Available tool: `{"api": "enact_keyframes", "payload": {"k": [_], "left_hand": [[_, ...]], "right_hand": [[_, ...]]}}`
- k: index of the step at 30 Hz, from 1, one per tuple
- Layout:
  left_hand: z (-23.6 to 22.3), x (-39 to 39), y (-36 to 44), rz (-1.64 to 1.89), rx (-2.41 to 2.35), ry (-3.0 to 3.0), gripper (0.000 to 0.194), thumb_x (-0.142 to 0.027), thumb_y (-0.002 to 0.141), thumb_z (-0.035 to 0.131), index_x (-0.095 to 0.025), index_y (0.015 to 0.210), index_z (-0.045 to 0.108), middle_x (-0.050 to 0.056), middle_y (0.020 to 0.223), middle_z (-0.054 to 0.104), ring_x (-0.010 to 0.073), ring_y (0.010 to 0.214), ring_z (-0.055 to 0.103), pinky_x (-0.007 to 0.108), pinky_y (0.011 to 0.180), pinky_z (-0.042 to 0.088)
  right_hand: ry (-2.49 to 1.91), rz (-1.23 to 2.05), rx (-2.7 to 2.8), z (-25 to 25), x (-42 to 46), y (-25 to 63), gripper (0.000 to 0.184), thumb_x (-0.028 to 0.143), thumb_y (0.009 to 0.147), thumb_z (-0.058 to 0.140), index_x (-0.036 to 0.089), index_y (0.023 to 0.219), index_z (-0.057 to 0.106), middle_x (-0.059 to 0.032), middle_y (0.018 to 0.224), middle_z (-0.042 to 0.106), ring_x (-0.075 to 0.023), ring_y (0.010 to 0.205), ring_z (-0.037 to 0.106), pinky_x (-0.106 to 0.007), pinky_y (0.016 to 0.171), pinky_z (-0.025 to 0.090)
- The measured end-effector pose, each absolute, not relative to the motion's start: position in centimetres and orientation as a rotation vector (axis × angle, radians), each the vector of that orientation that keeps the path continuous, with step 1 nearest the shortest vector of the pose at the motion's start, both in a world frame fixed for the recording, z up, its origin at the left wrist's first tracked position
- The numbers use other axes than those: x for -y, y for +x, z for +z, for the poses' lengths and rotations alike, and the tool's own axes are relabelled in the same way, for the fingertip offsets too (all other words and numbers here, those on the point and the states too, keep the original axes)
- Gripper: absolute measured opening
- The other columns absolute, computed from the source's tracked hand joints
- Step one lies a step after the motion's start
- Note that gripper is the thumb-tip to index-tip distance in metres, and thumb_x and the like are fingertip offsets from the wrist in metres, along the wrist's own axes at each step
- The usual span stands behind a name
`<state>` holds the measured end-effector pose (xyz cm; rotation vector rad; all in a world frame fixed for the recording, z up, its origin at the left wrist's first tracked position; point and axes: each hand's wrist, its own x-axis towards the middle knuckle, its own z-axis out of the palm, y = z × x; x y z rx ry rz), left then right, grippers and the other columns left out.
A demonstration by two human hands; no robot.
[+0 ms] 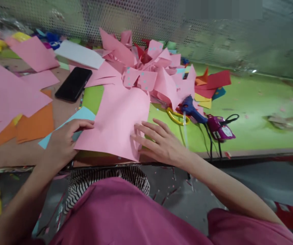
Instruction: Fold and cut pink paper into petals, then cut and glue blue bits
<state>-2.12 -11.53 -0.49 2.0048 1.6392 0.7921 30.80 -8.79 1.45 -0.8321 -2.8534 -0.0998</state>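
A sheet of pink paper lies in front of me at the table's front edge, its lower right edge slightly curled up. My left hand grips the sheet's left edge, with the index finger bent over it; the other fingers are partly hidden. My right hand rests against the right edge, fingers spread and stretched out. A light blue sheet sticks out beside my left hand. At the pink sheet's far end lies a cut pink piece with blue dots.
A heap of pink paper scraps stands at the back. To the right are yellow-handled scissors, a blue glue gun and a purple device with cables. A black phone and orange sheets lie left.
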Motion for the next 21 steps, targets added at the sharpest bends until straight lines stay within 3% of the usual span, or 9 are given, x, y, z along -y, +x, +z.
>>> {"api": "enact_keyframes", "payload": {"k": [3, 7, 10, 14, 17, 19, 21], "left_hand": [[-0.5, 11.5, -2.9, 0.700, -1.643, 2.128, 0.022, -0.028, 0.096, 0.049, -0.023, 0.113, 0.062, 0.006, 0.128, 0.071, 0.0224, 0.118, 0.066, 0.042, 0.105, 0.052], [-0.2, 12.4, -4.3, 0.677, -1.732, 2.368, 0.035, -0.019, 0.100, 0.037, -0.025, 0.127, 0.059, 0.009, 0.137, 0.064, 0.0262, 0.134, 0.057, 0.049, 0.113, 0.045], [-0.3, 13.8, -3.8, 0.741, -1.602, 2.494, 0.034, -0.021, 0.100, 0.045, -0.028, 0.131, 0.056, 0.009, 0.138, 0.063, 0.0276, 0.132, 0.058, 0.049, 0.112, 0.047], [-1.7, 15.6, -1.8, 0.683, -1.230, 2.687, 0.051, -0.036, 0.094, 0.061, -0.019, 0.142, 0.051, 0.018, 0.137, 0.065, 0.0379, 0.128, 0.060, 0.056, 0.105, 0.051], [-3.1, 16.0, -1.7, 0.604, -1.130, 2.819, 0.041, -0.032, 0.098, 0.052, -0.019, 0.136, 0.058, 0.019, 0.130, 0.070, 0.0405, 0.118, 0.066, 0.060, 0.096, 0.054], [-3.8, 15.8, -2.3, 0.577, -0.998, 2.929, 0.039, -0.021, 0.097, 0.046, -0.025, 0.133, 0.061, 0.013, 0.126, 0.073, 0.0376, 0.117, 0.067, 0.058, 0.096, 0.054], [-4.2, 15.6, -2.9, 0.596, -0.832, 3.006, 0.042, -0.016, 0.095, 0.046, -0.023, 0.134, 0.060, 0.013, 0.126, 0.073, 0.0348, 0.118, 0.068, 0.053, 0.096, 0.055]], "right_hand": [[-0.703, -0.088, 2.897, 0.9, 8.1, 29.5, 0.049, 0.046, 0.100, 0.056, 0.029, 0.146, 0.054, -0.0075, 0.142, 0.065, -0.0253, 0.134, 0.056, -0.051, 0.125, 0.028], [-0.773, -0.059, 2.965, 0.4, 8.1, 28.9, 0.068, 0.068, 0.097, 0.046, 0.021, 0.144, 0.056, -0.0122, 0.138, 0.067, -0.0304, 0.128, 0.059, -0.056, 0.120, 0.030], [-0.944, -0.081, 2.933, 0.2, 9.6, 27.9, 0.080, 0.077, 0.092, 0.041, 0.018, 0.144, 0.056, -0.0155, 0.139, 0.066, -0.0331, 0.128, 0.057, -0.057, 0.119, 0.030], [-1.024, -0.089, 2.946, 0.1, 11.9, 26.3, 0.090, 0.086, 0.086, 0.039, 0.022, 0.146, 0.054, -0.0159, 0.143, 0.062, -0.0342, 0.127, 0.055, -0.056, 0.118, 0.029], [-0.919, -0.067, 2.980, 0.0, 12.4, 26.3, 0.088, 0.084, 0.086, 0.045, 0.024, 0.151, 0.049, -0.0152, 0.147, 0.058, -0.0345, 0.129, 0.052, -0.058, 0.118, 0.027], [-0.822, -0.040, 3.014, 0.2, 12.1, 26.9, 0.081, 0.075, 0.089, 0.053, 0.026, 0.153, 0.046, -0.0128, 0.150, 0.057, -0.0326, 0.133, 0.050, -0.056, 0.119, 0.026], [-0.767, 0.017, 3.031, 0.5, 11.5, 27.5, 0.072, 0.065, 0.092, 0.058, 0.027, 0.153, 0.046, -0.0097, 0.152, 0.055, -0.0293, 0.137, 0.049, -0.053, 0.121, 0.024]]}}
